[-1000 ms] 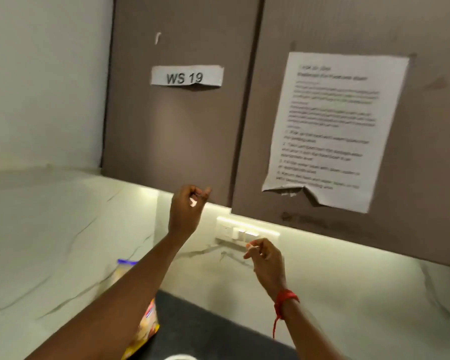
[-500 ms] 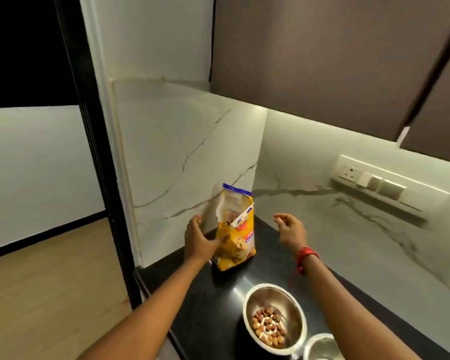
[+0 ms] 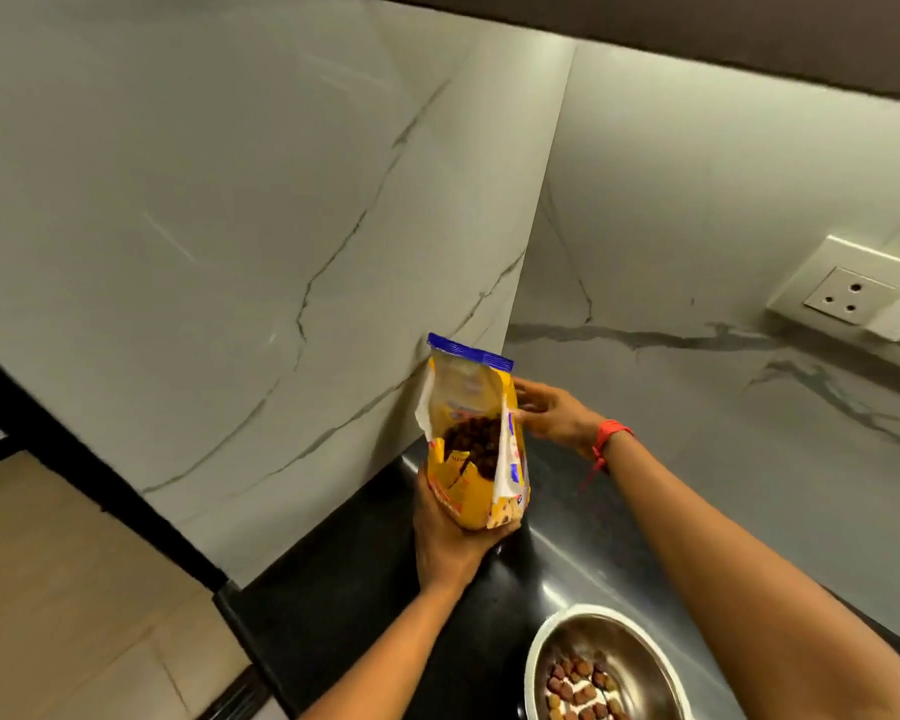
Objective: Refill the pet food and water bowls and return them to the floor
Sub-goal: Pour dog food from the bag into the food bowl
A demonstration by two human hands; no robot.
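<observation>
A yellow pet food bag (image 3: 471,449) with a blue top strip is lifted off the black counter (image 3: 365,579), its mouth open and dark kibble showing inside. My left hand (image 3: 445,537) grips the bag's bottom from below. My right hand (image 3: 554,413), with a red thread at the wrist, touches the bag's upper right side with fingers spread. A steel bowl (image 3: 640,646) stands on the counter at the lower right and holds a thin layer of brown kibble. The water bowl is out of view.
White marble-look walls (image 3: 230,226) meet in a corner right behind the bag. A white socket plate (image 3: 848,293) sits on the right wall. The counter ends at the left above a wooden floor (image 3: 58,589), beside a black post.
My left hand has closed under the bag and raised it off the counter. My right hand has come in against the bag's side. The view has dropped closer to the counter.
</observation>
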